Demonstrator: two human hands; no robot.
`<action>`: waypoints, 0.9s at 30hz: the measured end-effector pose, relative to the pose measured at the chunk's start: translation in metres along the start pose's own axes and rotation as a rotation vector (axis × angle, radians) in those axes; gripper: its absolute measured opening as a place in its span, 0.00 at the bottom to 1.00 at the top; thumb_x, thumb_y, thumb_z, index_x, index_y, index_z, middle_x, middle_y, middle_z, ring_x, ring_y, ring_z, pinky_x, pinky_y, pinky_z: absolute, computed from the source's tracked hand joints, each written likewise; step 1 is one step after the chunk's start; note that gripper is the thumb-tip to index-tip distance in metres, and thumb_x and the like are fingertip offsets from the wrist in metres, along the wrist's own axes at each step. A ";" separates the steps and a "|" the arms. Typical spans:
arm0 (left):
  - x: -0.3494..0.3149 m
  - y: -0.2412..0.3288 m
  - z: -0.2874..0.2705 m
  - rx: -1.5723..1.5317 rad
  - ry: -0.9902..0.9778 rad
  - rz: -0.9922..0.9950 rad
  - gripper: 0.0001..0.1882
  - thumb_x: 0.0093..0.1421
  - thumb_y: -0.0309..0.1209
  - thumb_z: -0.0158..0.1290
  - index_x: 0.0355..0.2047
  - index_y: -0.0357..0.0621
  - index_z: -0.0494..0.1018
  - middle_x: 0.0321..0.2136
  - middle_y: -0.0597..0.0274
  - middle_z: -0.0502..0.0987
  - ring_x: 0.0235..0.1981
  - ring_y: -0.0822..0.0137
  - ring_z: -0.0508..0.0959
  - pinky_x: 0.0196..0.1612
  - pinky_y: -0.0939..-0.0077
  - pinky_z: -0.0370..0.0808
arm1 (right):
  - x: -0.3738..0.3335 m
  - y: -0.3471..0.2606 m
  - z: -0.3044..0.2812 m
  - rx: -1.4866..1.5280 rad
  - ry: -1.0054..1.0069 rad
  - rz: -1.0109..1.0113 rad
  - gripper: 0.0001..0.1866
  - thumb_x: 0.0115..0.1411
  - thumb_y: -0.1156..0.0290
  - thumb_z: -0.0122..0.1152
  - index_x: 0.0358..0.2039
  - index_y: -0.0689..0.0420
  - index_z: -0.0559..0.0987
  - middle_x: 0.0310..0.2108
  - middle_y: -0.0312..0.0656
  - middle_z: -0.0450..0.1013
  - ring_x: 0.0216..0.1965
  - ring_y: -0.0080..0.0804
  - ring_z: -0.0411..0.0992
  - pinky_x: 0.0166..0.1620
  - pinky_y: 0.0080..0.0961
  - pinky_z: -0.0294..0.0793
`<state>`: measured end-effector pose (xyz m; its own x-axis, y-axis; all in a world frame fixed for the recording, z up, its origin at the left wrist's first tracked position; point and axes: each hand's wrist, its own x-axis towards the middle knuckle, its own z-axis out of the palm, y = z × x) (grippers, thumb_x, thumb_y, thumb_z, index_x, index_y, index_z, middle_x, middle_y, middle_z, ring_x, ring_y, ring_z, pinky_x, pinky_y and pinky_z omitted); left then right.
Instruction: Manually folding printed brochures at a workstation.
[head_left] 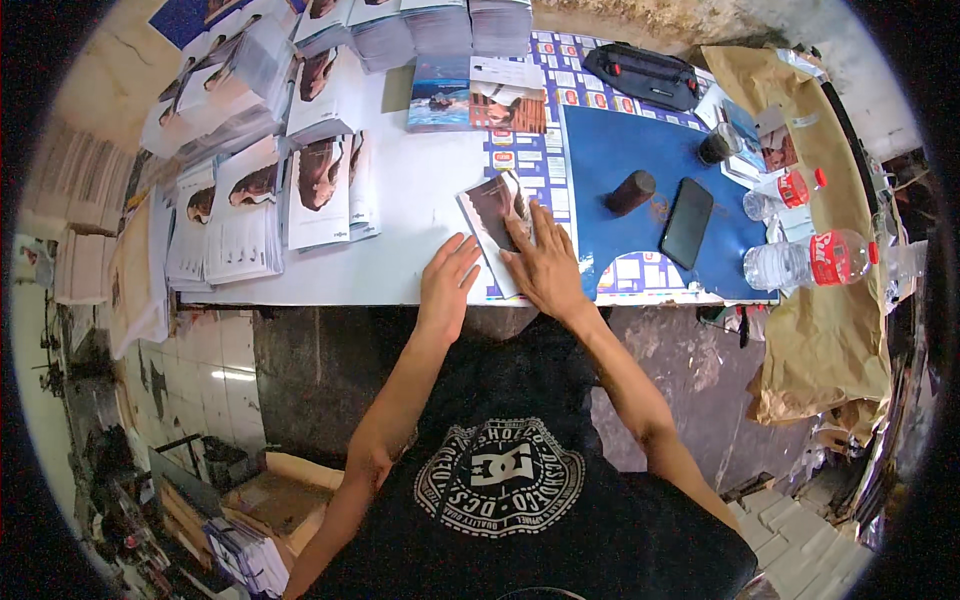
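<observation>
A printed leaflet (490,207) lies on the counter (425,180), partly beneath the flat, spread fingers (543,224) of the right hand (548,270) and just right of the loosely extended, empty fingers of the left hand (445,290); judged light, flexible, smooth and easily creased, it is best held by its long edges.

My bare left forearm (408,375) slants up and inward from a bent elbow, and my right forearm (628,375) leans in to mirror it. My left hand (449,283) has its palm turned inward, fingers together and gently curved, pointing up and to the right. My right hand (545,262) lies back upward, fingers stretched and slightly spread, thumb reaching left. The two hands are near each other, not touching.
</observation>
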<state>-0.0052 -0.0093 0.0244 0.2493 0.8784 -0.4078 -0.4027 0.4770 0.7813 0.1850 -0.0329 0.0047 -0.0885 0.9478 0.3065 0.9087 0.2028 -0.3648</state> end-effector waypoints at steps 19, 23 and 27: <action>0.001 -0.002 0.002 -0.008 0.018 0.002 0.27 0.72 0.32 0.44 0.68 0.32 0.58 0.67 0.46 0.64 0.67 0.57 0.66 0.71 0.60 0.60 | -0.001 -0.002 0.004 -0.071 -0.019 -0.010 0.30 0.68 0.54 0.56 0.67 0.49 0.68 0.71 0.61 0.53 0.72 0.58 0.53 0.69 0.50 0.57; 0.002 -0.003 0.004 0.084 0.044 -0.001 0.27 0.72 0.31 0.46 0.67 0.32 0.59 0.67 0.48 0.65 0.67 0.57 0.66 0.71 0.59 0.61 | -0.001 -0.002 0.003 -0.072 -0.009 -0.009 0.30 0.68 0.54 0.57 0.68 0.49 0.67 0.71 0.61 0.54 0.72 0.58 0.54 0.69 0.50 0.57; 0.015 -0.012 -0.002 1.105 -0.006 0.755 0.28 0.71 0.34 0.46 0.68 0.33 0.59 0.67 0.45 0.64 0.68 0.48 0.63 0.70 0.53 0.60 | -0.001 -0.002 0.004 -0.103 -0.006 -0.020 0.31 0.68 0.54 0.57 0.68 0.49 0.67 0.71 0.61 0.54 0.72 0.58 0.55 0.69 0.50 0.58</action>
<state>0.0018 -0.0021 0.0085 0.2878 0.9127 0.2900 0.4756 -0.3990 0.7839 0.1813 -0.0333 0.0020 -0.1090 0.9453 0.3075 0.9438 0.1955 -0.2664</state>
